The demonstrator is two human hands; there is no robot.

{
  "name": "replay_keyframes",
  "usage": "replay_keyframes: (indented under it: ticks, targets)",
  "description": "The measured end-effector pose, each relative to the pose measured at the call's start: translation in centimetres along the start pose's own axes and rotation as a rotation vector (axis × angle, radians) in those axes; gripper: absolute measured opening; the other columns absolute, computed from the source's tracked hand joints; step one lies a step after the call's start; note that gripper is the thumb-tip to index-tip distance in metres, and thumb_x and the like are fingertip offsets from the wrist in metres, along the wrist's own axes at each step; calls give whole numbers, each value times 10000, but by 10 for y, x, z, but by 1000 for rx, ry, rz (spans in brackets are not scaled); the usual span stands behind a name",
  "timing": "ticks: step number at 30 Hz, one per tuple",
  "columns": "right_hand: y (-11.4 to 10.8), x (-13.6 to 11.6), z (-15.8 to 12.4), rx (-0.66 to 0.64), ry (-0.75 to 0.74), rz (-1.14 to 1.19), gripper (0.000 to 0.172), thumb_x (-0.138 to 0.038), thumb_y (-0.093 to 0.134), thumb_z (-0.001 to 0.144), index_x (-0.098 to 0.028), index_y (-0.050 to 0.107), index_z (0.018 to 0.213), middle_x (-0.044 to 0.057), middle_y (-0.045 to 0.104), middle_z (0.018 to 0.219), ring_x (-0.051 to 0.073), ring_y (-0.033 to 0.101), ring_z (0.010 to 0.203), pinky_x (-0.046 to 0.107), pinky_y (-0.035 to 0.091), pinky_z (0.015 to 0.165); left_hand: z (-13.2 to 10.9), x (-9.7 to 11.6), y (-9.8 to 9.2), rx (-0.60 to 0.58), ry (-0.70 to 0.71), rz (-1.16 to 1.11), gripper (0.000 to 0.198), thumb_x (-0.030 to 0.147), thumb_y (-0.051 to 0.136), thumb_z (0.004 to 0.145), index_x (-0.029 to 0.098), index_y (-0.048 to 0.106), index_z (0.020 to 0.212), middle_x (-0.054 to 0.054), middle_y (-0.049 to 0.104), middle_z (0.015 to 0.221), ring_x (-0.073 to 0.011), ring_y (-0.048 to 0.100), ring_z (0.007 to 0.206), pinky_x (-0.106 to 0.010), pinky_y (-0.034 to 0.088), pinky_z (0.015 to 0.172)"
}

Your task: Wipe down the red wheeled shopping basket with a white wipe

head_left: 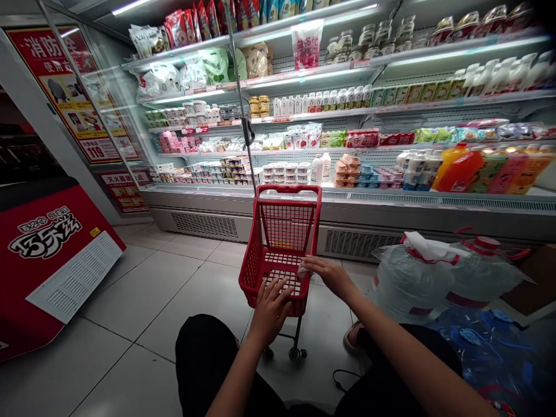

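Note:
A small red shopping cart (pixel 286 231) stands between my knees, its basket showing a slatted bottom with no goods on it. My left hand (pixel 271 307) is over the near edge of the basket, palm down with the fingers apart and nothing held. At the cart's right side is my right hand (pixel 328 275), its fingers closed around a small crumpled white thing (pixel 303 270), perhaps a tissue or cloth. Whether either hand touches the cart's rim cannot be made out.
A refrigerated display shelf (pixel 365 197) with many dairy goods and drinks spans the back. Large water bottles in plastic bags (pixel 408 278) and blue-capped bottles (pixel 486 347) stand at the right. A red freezer (pixel 56 260) is at the left. A black cable (pixel 345 373) lies on the floor.

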State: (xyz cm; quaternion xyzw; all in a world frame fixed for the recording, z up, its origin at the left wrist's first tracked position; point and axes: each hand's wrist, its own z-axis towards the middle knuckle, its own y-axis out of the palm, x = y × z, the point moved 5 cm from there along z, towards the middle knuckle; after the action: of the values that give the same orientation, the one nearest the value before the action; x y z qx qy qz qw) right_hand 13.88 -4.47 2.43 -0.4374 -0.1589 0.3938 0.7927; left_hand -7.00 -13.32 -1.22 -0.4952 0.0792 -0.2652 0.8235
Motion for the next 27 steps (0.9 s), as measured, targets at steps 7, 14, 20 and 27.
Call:
replay_keyframes:
  ticks: [7, 14, 20, 27]
  targets:
    - [10, -5, -1, 88, 87, 37, 541, 11, 484, 910, -286, 678, 1318, 24, 698, 1372, 202, 654, 1281, 351, 623, 973, -2, -14, -13, -43, -14, -84, 348, 303, 567, 1025, 343, 613, 1368, 11, 442, 1632, -263, 263, 1576, -579, 221, 1275]
    - [17, -65, -28, 26, -179, 105, 513, 2, 491, 957, -267, 628, 1373, 28, 705, 1362, 179, 592, 1355, 331, 579, 1045, -4, -24, -23, -61, -67, -191, 200, 330, 568, 1017, 323, 713, 1155, 2, 584, 1517, -271, 355, 1533, -616, 148, 1270]
    - [4, -31, -8, -2, -129, 83, 512, 1, 513, 931, -305, 668, 1312, 9, 718, 1337, 181, 665, 1263, 317, 615, 970, -12, -15, -33, -101, -34, -187, 177, 292, 589, 991, 321, 716, 1112, 12, 593, 1508, -253, 437, 1484, -581, 224, 1265]
    - [2, -6, 1, 79, 54, -5, 604, 47, 480, 878, -275, 647, 1361, 33, 679, 1405, 210, 643, 1297, 366, 610, 1005, -22, -15, -39, -106, 15, -96, 192, 313, 566, 1005, 313, 706, 1137, 12, 498, 1592, -251, 386, 1514, -556, 249, 1265]
